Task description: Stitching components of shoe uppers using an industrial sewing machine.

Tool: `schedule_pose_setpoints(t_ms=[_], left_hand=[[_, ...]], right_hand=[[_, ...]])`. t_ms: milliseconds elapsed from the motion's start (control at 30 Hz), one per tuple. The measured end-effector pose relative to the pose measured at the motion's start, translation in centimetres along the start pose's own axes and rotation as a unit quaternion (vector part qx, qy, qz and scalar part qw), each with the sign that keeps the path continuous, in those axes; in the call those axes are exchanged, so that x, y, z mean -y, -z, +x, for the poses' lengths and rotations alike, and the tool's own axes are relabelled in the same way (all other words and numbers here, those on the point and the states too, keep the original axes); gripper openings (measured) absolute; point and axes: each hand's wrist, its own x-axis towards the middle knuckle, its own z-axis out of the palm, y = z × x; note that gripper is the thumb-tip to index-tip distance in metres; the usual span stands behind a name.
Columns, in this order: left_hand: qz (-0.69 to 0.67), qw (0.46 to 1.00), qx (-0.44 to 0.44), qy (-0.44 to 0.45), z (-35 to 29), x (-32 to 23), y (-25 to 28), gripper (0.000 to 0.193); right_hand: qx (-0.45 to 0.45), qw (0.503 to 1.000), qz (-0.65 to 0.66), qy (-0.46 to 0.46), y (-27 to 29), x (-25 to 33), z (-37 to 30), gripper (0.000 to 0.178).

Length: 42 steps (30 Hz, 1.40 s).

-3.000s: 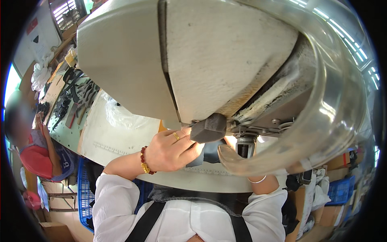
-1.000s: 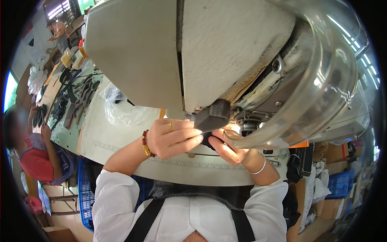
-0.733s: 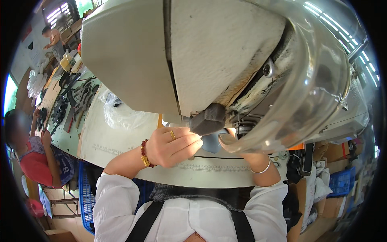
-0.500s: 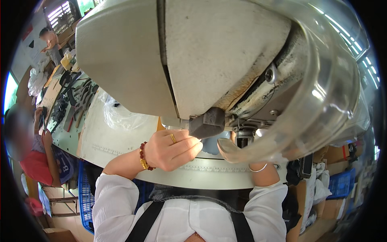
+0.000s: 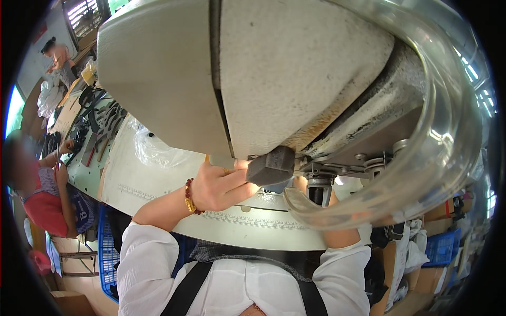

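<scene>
A large cream sewing machine head (image 5: 295, 68) fills the upper middle, with a dark grey block (image 5: 274, 166) at its lower end. My left hand (image 5: 219, 187), with a ring and a beaded bracelet, reaches in from the left beneath it. Its fingers are bent and close together, the tips hidden behind the block. A small blue-grey piece (image 5: 278, 187) shows just right of those fingers, partly covered. My right hand (image 5: 333, 200) is largely hidden behind a curved clear plastic guard (image 5: 363, 205) and machine parts; its fingers cannot be made out.
The pale machine table (image 5: 253, 229) carries a printed ruler strip along its near edge. Clear plastic wrap (image 5: 158, 150) lies at its left. Beyond, a co-worker in red (image 5: 50, 205) sits at a bench with dark strips (image 5: 108, 118). Blue crates (image 5: 441, 247) and boxes stand at right.
My left hand has turned slightly and shifted a little left, its fingers now farther behind the block. My right forearm shows lower behind the guard. The view has shifted slightly.
</scene>
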Motion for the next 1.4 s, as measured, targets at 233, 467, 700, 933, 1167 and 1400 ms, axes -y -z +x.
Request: schedule_pose_setpoints(t_ms=[233, 467, 700, 933, 1167, 1400], left_hand=[[-0.021, 0.999, 0.029, 0.023, -2.0, 1.5, -1.1, 0.024], [-0.094, 0.989, 0.036, 0.105, -4.3, 2.0, -2.9, 0.023], [-0.1, 0.992, 0.068, 0.027, -3.8, 4.3, -3.3, 0.021], [-0.171, 0.979, 0.048, 0.097, -3.0, 3.6, -2.7, 0.017], [-0.096, 0.992, -0.017, 0.081, -1.1, 2.6, -1.4, 0.02], [-0.052, 0.998, -0.045, 0.012, 0.0, 2.6, -0.9, 0.027]], right_hand=[[0.006, 1.0, 0.01, -0.001, -0.5, -0.3, 0.0, 0.012], [0.006, 1.0, 0.011, -0.004, -0.6, -0.6, -0.4, 0.011], [0.003, 1.0, 0.011, -0.006, -0.9, -0.8, -0.3, 0.01], [0.004, 1.0, 0.009, -0.017, -1.2, -1.6, -0.1, 0.01], [-0.006, 1.0, -0.015, -0.024, -3.4, -3.0, -0.4, 0.009], [-0.035, 0.996, -0.075, -0.031, -6.9, -3.6, -1.2, 0.009]])
